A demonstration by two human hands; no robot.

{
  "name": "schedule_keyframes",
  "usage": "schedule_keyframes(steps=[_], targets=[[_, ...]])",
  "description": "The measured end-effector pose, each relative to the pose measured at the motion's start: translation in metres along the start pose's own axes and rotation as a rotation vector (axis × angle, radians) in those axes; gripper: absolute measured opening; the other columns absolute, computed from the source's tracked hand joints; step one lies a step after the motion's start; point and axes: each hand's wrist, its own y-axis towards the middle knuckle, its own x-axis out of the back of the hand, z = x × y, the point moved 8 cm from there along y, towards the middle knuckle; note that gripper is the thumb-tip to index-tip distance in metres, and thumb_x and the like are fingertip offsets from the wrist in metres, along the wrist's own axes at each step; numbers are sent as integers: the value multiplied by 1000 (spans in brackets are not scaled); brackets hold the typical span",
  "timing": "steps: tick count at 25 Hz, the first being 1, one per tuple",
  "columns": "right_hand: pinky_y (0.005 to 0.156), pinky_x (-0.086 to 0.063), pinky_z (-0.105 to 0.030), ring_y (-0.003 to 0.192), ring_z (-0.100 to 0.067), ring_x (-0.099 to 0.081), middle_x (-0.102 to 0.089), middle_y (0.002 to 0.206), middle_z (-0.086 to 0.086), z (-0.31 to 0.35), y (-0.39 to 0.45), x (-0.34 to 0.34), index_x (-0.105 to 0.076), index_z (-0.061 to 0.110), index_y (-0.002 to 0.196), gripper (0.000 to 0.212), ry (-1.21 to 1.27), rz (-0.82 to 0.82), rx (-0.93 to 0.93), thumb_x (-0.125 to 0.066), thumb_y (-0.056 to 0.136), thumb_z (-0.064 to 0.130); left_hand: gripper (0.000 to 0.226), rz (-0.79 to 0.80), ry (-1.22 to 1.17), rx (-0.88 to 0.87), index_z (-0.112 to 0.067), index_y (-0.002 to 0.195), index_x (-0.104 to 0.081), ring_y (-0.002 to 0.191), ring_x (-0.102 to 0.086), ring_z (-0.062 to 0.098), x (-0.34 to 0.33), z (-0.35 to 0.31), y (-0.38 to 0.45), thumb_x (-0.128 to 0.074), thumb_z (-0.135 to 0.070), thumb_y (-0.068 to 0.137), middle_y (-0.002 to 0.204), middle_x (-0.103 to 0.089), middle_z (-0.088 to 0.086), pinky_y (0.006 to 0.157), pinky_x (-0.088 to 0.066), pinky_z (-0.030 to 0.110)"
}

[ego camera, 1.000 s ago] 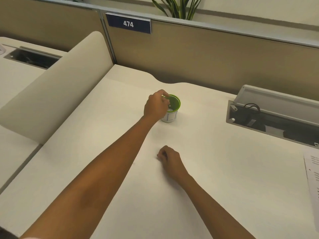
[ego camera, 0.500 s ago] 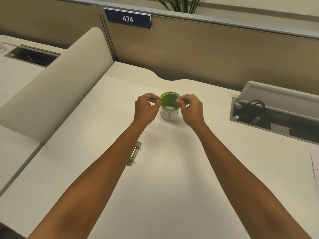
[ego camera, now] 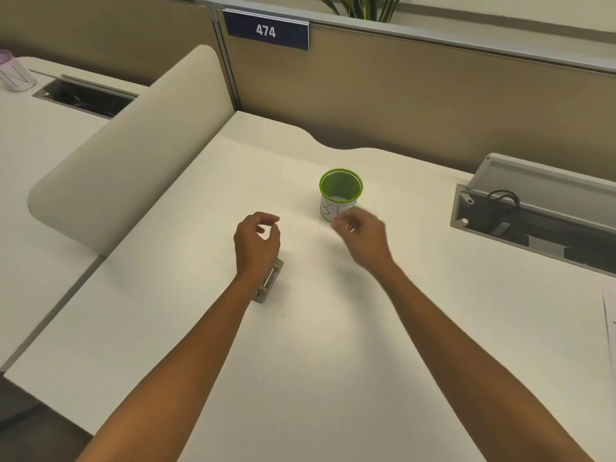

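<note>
A small green-rimmed cup (ego camera: 340, 186) with a white label stands upright on the white desk (ego camera: 300, 361), something pale lying at its bottom. My left hand (ego camera: 256, 240) hovers to the cup's near left, fingers loosely curled, holding nothing I can see. My right hand (ego camera: 361, 233) hangs just in front of the cup, blurred, fingers loosely curled and apart from the cup. A small grey metal clip-like piece (ego camera: 269, 284) lies on the desk, partly hidden under my left wrist.
A rounded cream divider (ego camera: 133, 155) borders the desk on the left. An open cable tray (ego camera: 533, 215) with a black cord sits at the right. A partition with sign 474 (ego camera: 266, 31) stands behind. Paper (ego camera: 610, 321) lies at the right edge. A purple-lidded cup (ego camera: 15, 75) stands far left.
Both hands have let go of the cup's rim and pulled back toward me. The cup stays in place.
</note>
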Motion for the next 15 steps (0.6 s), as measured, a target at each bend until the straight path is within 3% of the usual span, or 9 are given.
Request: schedule_keyframes(steps=[3, 6, 9, 13, 15], targets=[[68, -44, -14, 67, -5, -55, -70, 85, -4, -8, -53, -60, -75, 10, 91, 6, -115, 323, 46, -73, 86, 11, 19, 4, 96, -53, -17, 103, -72, 102, -54, 21, 8, 15, -11, -62, -6, 90, 107, -66, -4, 83, -39, 27], [77, -46, -22, 81, -15, -60, -69, 96, -9, -20, -96, -98, -74, 11, 100, 15, -211, 531, 66, -74, 86, 15, 19, -49, 109, -40, -17, 103, -71, 109, -55, 24, 20, 28, -23, -62, -6, 89, 111, -66, -2, 94, -47, 39], [82, -48, -25, 93, -19, -63, -65, 104, -6, -25, -117, -112, -69, 12, 106, 23, -279, 592, 97, -74, 86, 21, 18, -82, 112, 6, -15, 105, -70, 113, -56, 26, 27, 43, -39, -63, -10, 90, 113, -66, -3, 100, -46, 48], [73, -41, -27, 85, -19, -58, -63, 99, -4, -21, -119, -117, -69, 12, 102, 18, -385, 578, 152, -71, 87, 23, 16, -76, 53, 124, -17, 108, -69, 117, -59, 23, 31, 60, -48, -59, -22, 97, 120, -68, 0, 103, -46, 45], [74, -46, -30, 86, -22, -61, -66, 99, -4, -19, -120, -120, -71, 11, 98, 13, -420, 598, 151, -69, 88, 19, 22, -42, 47, 203, -17, 110, -68, 115, -61, 24, 30, 67, -49, -54, -29, 99, 119, -69, 1, 100, -49, 44]])
